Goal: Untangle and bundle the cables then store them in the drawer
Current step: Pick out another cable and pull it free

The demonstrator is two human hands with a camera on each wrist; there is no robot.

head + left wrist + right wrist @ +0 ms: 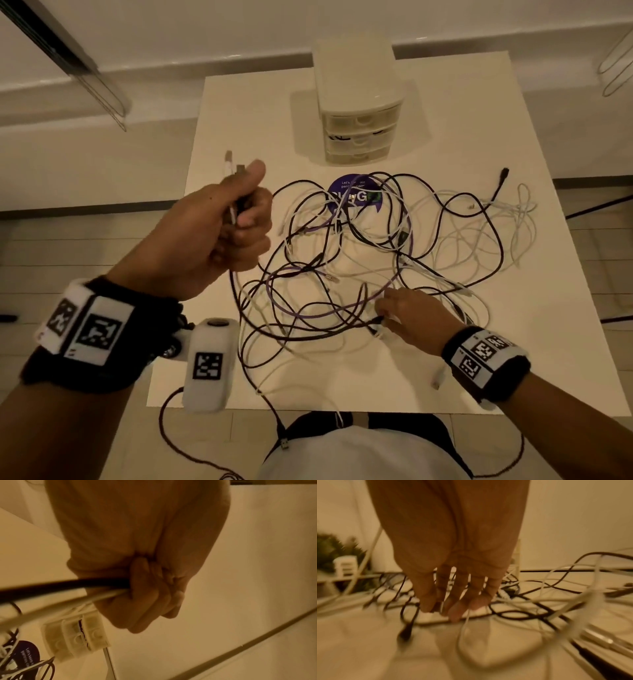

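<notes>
A tangle of black, white and purple cables (pixel 359 260) lies spread over the white table (pixel 239 113). My left hand (pixel 245 212) is raised over the table's left edge and grips a black cable (pixel 68 586) and a white cable (pixel 77 601) in its fist, their plug ends sticking out above the thumb. My right hand (pixel 385 308) reaches down into the near side of the tangle, its fingers (pixel 453 608) straight and touching black and white strands. The small cream drawer unit (pixel 359 113) stands at the back of the table with its three drawers closed.
A round purple sticker (pixel 356 195) lies under the cables in front of the drawer unit. One black cable (pixel 274 421) hangs over the table's near edge toward my lap. A black plug (pixel 503 173) lies at the far right. Tiled floor surrounds the table.
</notes>
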